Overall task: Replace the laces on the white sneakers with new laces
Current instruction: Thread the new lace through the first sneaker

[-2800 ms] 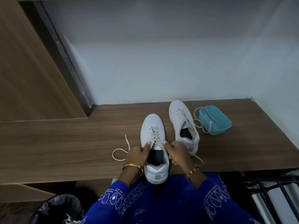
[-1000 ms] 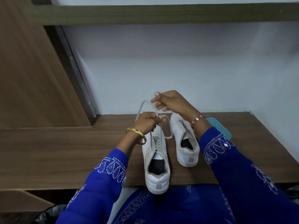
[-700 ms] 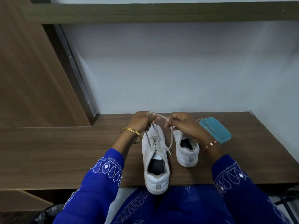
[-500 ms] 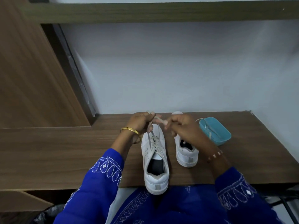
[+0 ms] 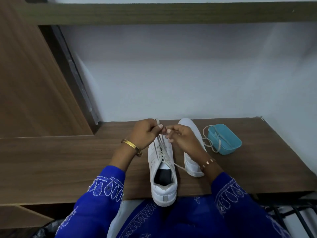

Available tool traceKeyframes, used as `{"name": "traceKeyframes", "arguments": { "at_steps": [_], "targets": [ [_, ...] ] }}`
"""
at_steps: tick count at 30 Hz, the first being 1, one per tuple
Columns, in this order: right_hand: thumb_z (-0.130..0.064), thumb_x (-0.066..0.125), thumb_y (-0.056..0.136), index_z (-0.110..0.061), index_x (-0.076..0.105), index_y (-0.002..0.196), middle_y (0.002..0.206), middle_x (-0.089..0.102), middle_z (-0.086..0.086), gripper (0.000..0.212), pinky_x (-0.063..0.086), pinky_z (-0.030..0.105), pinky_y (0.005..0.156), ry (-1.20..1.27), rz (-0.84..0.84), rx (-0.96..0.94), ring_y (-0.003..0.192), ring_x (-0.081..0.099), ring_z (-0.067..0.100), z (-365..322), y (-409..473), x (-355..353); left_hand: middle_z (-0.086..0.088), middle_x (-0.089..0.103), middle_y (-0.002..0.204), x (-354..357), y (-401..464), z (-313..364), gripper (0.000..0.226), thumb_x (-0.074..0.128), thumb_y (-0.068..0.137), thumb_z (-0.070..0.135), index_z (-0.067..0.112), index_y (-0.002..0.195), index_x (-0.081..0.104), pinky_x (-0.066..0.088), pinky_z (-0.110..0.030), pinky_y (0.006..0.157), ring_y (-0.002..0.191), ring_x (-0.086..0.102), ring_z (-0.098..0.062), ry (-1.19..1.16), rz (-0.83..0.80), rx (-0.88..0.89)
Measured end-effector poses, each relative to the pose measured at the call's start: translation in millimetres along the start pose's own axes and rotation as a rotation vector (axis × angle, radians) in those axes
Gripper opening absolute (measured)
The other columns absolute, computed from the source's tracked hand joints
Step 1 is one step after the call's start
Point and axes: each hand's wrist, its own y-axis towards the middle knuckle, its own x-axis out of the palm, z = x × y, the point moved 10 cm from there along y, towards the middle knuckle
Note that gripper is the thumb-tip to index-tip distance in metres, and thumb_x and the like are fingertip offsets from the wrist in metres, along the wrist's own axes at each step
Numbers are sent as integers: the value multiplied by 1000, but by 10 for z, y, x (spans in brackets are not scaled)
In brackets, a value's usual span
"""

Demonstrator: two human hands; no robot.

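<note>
— Sneakers first: where do we have them?

— We have the near sneaker (image 5: 163, 176) on the wooden desk (image 5: 68, 160), its heel over the front edge just above our lap. Our left hand (image 5: 144, 133) and right hand (image 5: 181, 136) meet above its toe, nearly touching.

— What are our hands doing?

— Our left hand's fingers are curled, pinching the lace (image 5: 160, 143) that rises in taut strands from the eyelets. Our right hand pinches it too, fingertips bent toward the left hand. One loose end trails from the tongue across the desk toward the second sneaker (image 5: 192, 162).

— And that one?

— It stands just beside the first, on the right, partly hidden under our right wrist, toe toward the wall.

— Anything further out?

— We see a small blue tub (image 5: 226, 143) near that shoe on the right, with another lace (image 5: 208, 141) looping over its rim onto the desk. We wear a gold bangle (image 5: 132, 146) on the left wrist and blue embroidered sleeves (image 5: 99, 200).
</note>
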Motion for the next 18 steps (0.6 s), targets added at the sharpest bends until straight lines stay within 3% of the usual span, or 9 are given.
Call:
{"name": "traceKeyframes", "arguments": {
  "at_steps": [4, 7, 9, 12, 14, 16, 18],
  "targets": [
    [-12, 50, 95, -12, 60, 81, 65, 59, 5, 18, 49, 20, 50, 85, -59, 42, 44, 55, 7, -18, 53, 166, -12, 57, 70, -59, -58, 146, 40, 42, 83, 26, -6, 73, 62, 29, -19, 55, 65, 48, -19, 89, 113, 160],
    [-8, 52, 93, -13, 61, 81, 63, 56, 5, 15, 45, 18, 41, 105, -57, 60, 40, 51, 5, -2, 70, 175, -13, 58, 70, -138, -116, 125, 40, 44, 87, 27, -5, 73, 63, 38, -21, 58, 64, 52, -23, 35, 216, 207],
    [-9, 52, 93, -15, 61, 87, 67, 57, 4, 12, 43, 17, 41, 107, -102, 49, 46, 50, 7, -23, 63, 228, -16, 60, 71, -160, -128, 49, 47, 41, 85, 36, -3, 75, 65, 42, -32, 62, 67, 56, -26, -29, 254, 184],
    [-10, 53, 93, -14, 61, 99, 69, 56, 4, 11, 42, 16, 41, 110, -108, 40, 52, 48, 11, -41, 66, 234, -19, 62, 72, -175, -143, -42, 51, 44, 81, 40, -6, 77, 66, 45, -36, 63, 69, 59, -27, -125, 299, 140],
    [-7, 57, 90, -13, 61, 91, 68, 55, 4, 8, 42, 16, 42, 104, -69, 48, 54, 49, 12, -32, 80, 181, -12, 65, 73, -172, -143, -139, 44, 52, 84, 32, -10, 79, 65, 50, -28, 65, 72, 63, -16, -257, 315, 70],
    [-8, 62, 87, -18, 57, 81, 70, 54, 2, 12, 43, 16, 47, 39, -22, 42, 59, 50, 12, -22, 107, 109, 1, 66, 76, -126, -136, -252, 25, 55, 90, 10, -12, 83, 64, 50, -14, 67, 70, 64, 2, -398, 304, -13],
    [-11, 61, 88, -20, 56, 76, 70, 52, -2, 15, 43, 18, 58, -10, -24, 43, 63, 49, 8, -19, 125, 83, 11, 68, 72, -99, -137, -300, 18, 50, 91, -1, -10, 86, 64, 50, -12, 66, 66, 62, 6, -490, 293, -80]
  ]
}}
